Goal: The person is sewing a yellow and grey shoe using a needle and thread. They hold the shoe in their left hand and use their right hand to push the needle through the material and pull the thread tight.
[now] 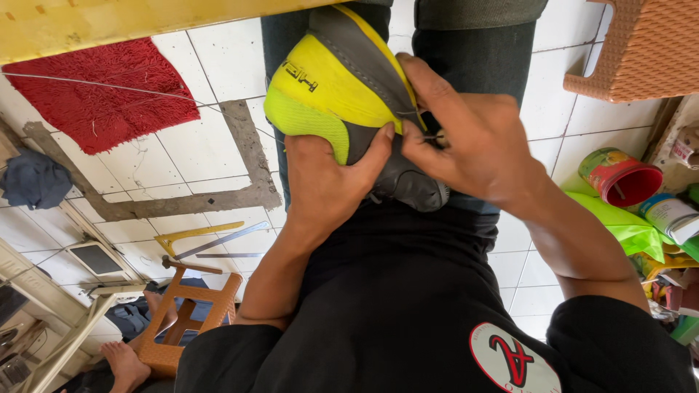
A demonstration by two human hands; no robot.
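I see left hand (324,185) grasping the yellow-grey shoe (342,87) at frame centre, thumb on sole edge. Right hand (473,138) pinches a small tool (440,136) against it.

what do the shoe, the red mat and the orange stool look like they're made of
The shoe, gripped by the left hand and the right hand, seems matte grey synthetic leather with bright yellow panels, one of them a textured knit mesh. The red mat looks like shaggy looped fibre, perhaps cotton or synthetic. The orange stool appears to be moulded plastic with a woven pattern.
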